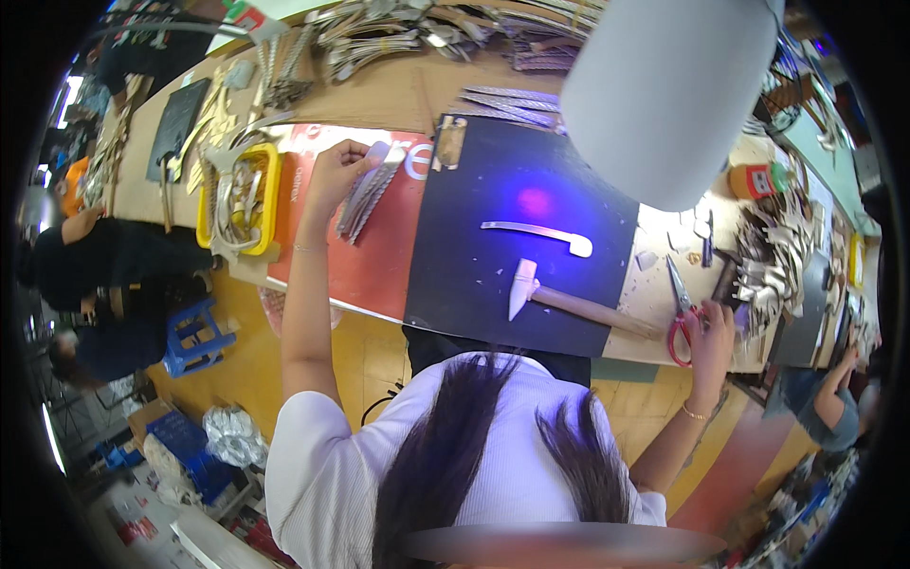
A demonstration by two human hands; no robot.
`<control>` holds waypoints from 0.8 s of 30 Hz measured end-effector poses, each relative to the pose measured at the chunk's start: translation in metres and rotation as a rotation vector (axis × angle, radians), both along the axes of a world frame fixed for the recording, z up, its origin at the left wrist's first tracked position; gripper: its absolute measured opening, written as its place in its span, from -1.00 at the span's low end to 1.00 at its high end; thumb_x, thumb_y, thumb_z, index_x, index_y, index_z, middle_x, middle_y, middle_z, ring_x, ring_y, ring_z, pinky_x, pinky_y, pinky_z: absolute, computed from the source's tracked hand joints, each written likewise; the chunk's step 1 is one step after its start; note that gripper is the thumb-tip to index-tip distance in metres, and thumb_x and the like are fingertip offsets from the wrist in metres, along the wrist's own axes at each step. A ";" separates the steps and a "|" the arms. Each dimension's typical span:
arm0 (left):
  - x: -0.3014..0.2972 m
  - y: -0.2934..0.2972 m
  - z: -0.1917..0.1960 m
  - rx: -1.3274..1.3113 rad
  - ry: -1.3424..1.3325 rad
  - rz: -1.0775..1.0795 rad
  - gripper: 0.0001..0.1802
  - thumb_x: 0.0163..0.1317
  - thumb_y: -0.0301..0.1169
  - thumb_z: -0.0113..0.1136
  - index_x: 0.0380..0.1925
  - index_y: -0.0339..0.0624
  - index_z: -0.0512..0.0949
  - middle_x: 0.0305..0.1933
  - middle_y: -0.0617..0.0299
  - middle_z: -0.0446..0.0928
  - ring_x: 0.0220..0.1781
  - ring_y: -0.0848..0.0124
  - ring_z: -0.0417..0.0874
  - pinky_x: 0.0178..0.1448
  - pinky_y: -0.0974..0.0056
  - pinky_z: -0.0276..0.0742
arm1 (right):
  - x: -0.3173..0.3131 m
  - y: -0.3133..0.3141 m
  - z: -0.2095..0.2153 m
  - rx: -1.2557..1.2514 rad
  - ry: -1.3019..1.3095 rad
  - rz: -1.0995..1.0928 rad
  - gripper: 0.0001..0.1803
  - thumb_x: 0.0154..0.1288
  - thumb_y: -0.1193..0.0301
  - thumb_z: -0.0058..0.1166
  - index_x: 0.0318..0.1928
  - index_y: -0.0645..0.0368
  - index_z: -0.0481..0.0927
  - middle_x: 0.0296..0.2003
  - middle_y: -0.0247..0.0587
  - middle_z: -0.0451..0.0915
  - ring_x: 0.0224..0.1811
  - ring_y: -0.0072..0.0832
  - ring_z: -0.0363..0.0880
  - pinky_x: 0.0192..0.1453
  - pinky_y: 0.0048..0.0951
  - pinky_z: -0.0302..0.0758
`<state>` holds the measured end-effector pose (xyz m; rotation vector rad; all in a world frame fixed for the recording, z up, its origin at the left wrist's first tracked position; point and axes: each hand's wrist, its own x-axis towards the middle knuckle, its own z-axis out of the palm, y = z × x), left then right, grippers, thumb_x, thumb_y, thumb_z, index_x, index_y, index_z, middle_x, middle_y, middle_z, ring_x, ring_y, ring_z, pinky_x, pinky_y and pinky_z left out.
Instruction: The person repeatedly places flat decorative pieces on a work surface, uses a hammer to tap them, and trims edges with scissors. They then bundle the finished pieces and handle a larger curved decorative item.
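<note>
My left hand (343,169) is pinched on the upper end of several silvery strips with braided-looking edges (370,199), which fan down over a red printed sheet (374,270). At the right, my right hand (711,337) has its fingers curled at the red handles of a pair of scissors (679,294), whose blades point away from me. The fingers partly cover one handle loop. Between my hands, a curved pale strip with a rounded end (540,233) lies on a black mat (464,256). Nearer me, a hammer with a wooden handle (578,305) rests across the mat.
A grey lamp-like housing (668,104) overhangs the mat's far right, with blue light below. A yellow basket (270,204) of strips stands left. Strip piles line the far side (379,38) and right (777,261). An orange bottle (754,180) lies right. Other people work at both sides.
</note>
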<state>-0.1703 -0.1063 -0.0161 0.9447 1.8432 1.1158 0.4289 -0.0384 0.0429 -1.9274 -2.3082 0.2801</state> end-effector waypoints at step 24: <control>0.145 0.181 -0.007 0.405 0.696 -0.500 -0.61 0.20 -0.19 0.10 -0.11 -0.26 0.60 -0.08 -0.16 0.61 0.03 -0.12 0.58 0.12 -0.02 0.48 | -0.175 0.023 -0.029 -0.303 0.486 0.351 -0.78 0.08 0.45 0.29 -0.23 0.17 0.62 -0.34 -0.17 0.53 -0.21 -0.19 0.52 -0.04 -0.23 0.47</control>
